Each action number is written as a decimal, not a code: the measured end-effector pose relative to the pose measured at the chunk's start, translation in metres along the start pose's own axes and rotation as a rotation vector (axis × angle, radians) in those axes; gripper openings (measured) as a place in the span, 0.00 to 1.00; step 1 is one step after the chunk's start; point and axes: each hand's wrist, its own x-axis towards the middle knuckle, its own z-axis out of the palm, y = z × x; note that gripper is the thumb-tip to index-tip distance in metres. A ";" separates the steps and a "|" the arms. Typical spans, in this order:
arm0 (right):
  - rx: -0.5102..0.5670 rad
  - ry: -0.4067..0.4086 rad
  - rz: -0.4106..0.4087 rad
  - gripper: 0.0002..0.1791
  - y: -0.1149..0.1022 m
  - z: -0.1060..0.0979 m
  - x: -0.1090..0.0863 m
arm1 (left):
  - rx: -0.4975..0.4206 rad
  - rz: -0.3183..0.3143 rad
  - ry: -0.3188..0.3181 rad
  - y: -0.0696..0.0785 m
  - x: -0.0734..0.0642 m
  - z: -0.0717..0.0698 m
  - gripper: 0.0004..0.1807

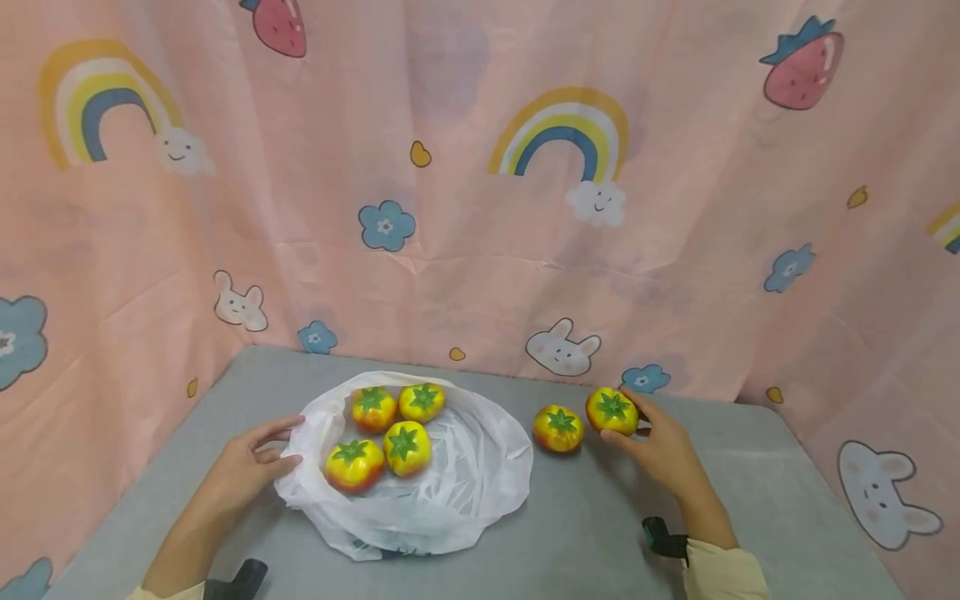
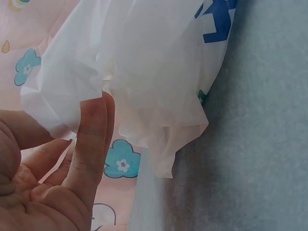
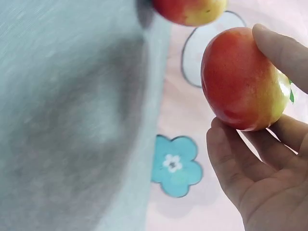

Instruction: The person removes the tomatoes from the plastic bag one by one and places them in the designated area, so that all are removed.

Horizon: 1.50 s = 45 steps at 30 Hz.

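A white plastic bag (image 1: 480, 517) lies spread open on the table, with several yellow-red persimmons (image 1: 356, 467) inside, each with a green star-shaped top. At its left rim, my left hand (image 1: 243, 467) pinches the thin plastic between thumb and fingers; the left wrist view shows the bag (image 2: 144, 72) hanging in folds from that grip. To the right of the bag, my right hand (image 1: 663, 446) holds one persimmon (image 1: 612, 410) by its sides, thumb opposite the fingers. The right wrist view shows its smooth red underside (image 3: 240, 77), raised off the table. Just left of it, another persimmon (image 1: 558, 429) rests on the table.
The grey table (image 1: 585, 533) is backed by a pink curtain (image 1: 465, 292) printed with rainbows, rabbits and flowers, which also hangs along both sides. Dark straps with camera mounts sit at the left wrist (image 1: 238, 581) and right wrist (image 1: 663, 539).
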 end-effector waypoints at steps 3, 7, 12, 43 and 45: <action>-0.006 -0.004 -0.013 0.48 0.008 0.002 0.003 | -0.005 -0.010 0.001 0.000 0.000 -0.001 0.36; -0.027 -0.029 -0.016 0.48 0.018 0.007 0.006 | -0.008 -0.018 0.005 0.001 0.000 -0.002 0.36; -0.039 -0.062 0.015 0.50 0.024 0.013 0.007 | -0.002 -0.016 0.009 0.001 0.000 -0.002 0.36; 0.019 -0.081 0.020 0.51 0.027 0.024 0.005 | 0.010 -0.036 0.014 0.002 -0.001 0.011 0.36; 0.023 -0.081 0.028 0.51 0.027 0.022 0.005 | 0.013 -0.033 0.007 0.003 -0.001 0.010 0.36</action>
